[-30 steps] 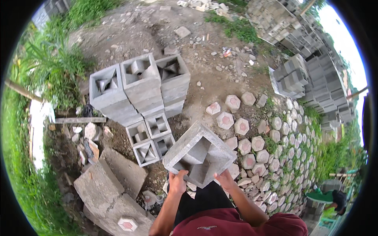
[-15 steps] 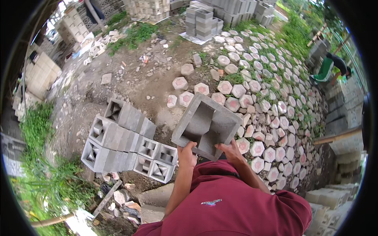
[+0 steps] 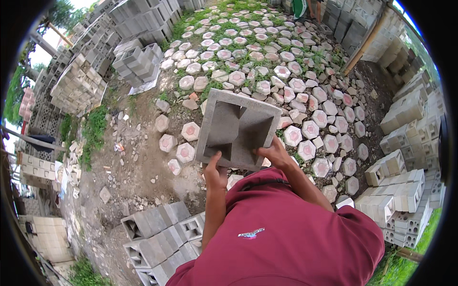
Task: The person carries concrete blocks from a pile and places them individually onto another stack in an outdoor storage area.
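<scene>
Grey square hollow concrete block [image 3: 240, 136] was up before the maroon shirt [image 3: 296, 229], left hand [image 3: 215, 176] and right hand [image 3: 278, 154] clutching its near edge; probably heavy, stiff, rough, chippy-cornered, so walls seemed safer holds.

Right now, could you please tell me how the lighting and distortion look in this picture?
In the head view, soft daylight, with darker shade inside the concrete block; also there, sky patches at upper left wash out nearly white; again in the head view, fisheye distortion tilts the pale block stack at left, while the left hand and right hand look clear.
</scene>
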Demonstrator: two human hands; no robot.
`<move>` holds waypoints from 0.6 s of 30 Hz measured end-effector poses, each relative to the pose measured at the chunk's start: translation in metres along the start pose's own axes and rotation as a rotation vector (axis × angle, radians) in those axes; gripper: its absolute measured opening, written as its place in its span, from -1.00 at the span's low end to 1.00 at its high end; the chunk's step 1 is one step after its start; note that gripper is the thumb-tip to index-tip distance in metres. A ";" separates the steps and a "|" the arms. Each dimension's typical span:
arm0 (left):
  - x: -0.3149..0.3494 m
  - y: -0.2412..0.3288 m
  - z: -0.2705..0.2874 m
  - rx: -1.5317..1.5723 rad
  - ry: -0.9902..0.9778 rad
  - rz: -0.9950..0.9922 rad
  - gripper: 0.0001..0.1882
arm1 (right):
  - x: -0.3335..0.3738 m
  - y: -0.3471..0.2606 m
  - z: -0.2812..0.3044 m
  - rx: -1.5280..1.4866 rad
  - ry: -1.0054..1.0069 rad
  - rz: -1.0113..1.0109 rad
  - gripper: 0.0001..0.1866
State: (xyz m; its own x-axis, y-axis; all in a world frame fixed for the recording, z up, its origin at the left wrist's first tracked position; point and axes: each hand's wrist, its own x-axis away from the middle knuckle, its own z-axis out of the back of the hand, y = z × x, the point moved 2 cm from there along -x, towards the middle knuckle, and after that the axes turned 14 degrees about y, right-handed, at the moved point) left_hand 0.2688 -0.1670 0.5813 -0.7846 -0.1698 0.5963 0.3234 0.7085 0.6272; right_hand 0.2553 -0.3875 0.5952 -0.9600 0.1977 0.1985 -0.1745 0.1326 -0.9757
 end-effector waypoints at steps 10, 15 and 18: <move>-0.079 -0.021 -0.093 -0.004 -0.427 0.484 -0.30 | -0.025 -0.006 0.062 0.014 0.328 0.057 -0.21; -0.109 -0.044 -0.136 -0.307 -0.399 0.596 -0.50 | -0.025 -0.002 0.094 -0.146 0.535 -0.126 -0.21; -0.144 -0.068 -0.165 -0.368 -0.459 0.640 -0.55 | -0.034 0.002 0.110 -0.175 0.649 -0.177 -0.19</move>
State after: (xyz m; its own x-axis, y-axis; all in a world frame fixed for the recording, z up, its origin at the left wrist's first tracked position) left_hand 0.4472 -0.3036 0.5357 -0.5034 0.5345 0.6789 0.8638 0.2933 0.4096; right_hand 0.2631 -0.5006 0.5766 -0.5859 0.6919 0.4219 -0.2263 0.3602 -0.9050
